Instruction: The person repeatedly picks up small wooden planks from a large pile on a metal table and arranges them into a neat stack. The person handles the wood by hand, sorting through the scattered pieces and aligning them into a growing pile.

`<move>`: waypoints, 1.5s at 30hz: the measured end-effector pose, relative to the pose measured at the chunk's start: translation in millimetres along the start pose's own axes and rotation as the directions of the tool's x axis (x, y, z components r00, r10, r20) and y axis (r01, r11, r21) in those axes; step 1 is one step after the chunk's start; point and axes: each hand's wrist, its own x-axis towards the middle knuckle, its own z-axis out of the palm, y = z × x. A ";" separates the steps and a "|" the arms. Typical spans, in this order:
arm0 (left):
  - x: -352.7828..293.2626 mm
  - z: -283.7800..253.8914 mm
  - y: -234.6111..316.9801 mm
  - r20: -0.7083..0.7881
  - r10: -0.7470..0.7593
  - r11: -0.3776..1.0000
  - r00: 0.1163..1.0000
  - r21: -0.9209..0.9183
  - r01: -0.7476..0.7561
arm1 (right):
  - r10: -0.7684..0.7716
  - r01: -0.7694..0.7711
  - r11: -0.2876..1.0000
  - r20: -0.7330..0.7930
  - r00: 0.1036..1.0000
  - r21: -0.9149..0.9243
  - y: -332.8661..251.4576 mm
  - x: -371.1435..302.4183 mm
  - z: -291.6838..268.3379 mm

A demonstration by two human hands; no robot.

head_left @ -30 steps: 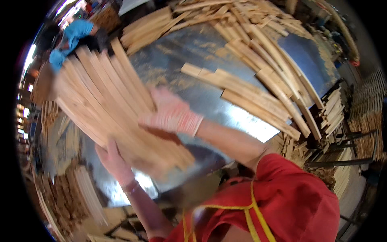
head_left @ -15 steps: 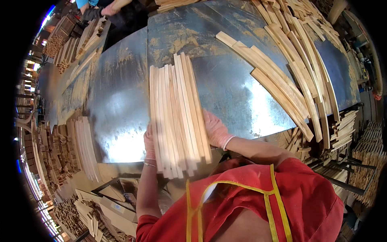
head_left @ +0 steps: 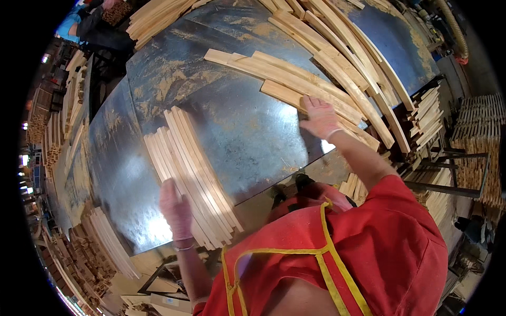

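A bundle of pale wooden strips (head_left: 191, 174) lies side by side on the metal-topped table (head_left: 253, 137), their near ends jutting past its front edge. My left hand (head_left: 175, 210), in a pale pinkish glove, is at the bundle's left side, fingers extended; whether it presses on the wood is hard to make out. Off to the right, my gloved right hand (head_left: 320, 118) is open with fingers apart, its fingertips at a short wooden board (head_left: 283, 95). That board lies beside longer boards (head_left: 237, 62) slanting across the table.
Loose boards (head_left: 342, 39) are heaped at the far right, and more boards (head_left: 155, 21) lie at the far edge. Stacked strips (head_left: 477, 137) stand right of a metal frame (head_left: 448, 187). Lower left are wood piles (head_left: 87, 247). Another person (head_left: 79, 26) is at the far left.
My right hand has left the bundle's right side and reached right to the loose boards. My left hand stays by the bundle. The whole view has turned toward the right.
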 end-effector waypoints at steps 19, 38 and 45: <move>95.6 101.3 296.3 0.623 -0.409 0.282 0.667 -0.609 0.741 | -0.116 -0.224 0.367 0.283 0.952 0.903 -42.6 103.4 0.3; -133.4 38.4 126.8 0.016 -0.581 0.801 0.814 -0.164 0.576 | -0.041 -0.139 0.771 0.267 0.963 0.621 -43.5 26.2 140.4; -143.1 33.8 105.3 0.079 -0.581 0.804 0.810 -0.097 0.586 | -0.427 0.105 0.853 0.568 0.704 0.511 -250.0 -2.4 59.2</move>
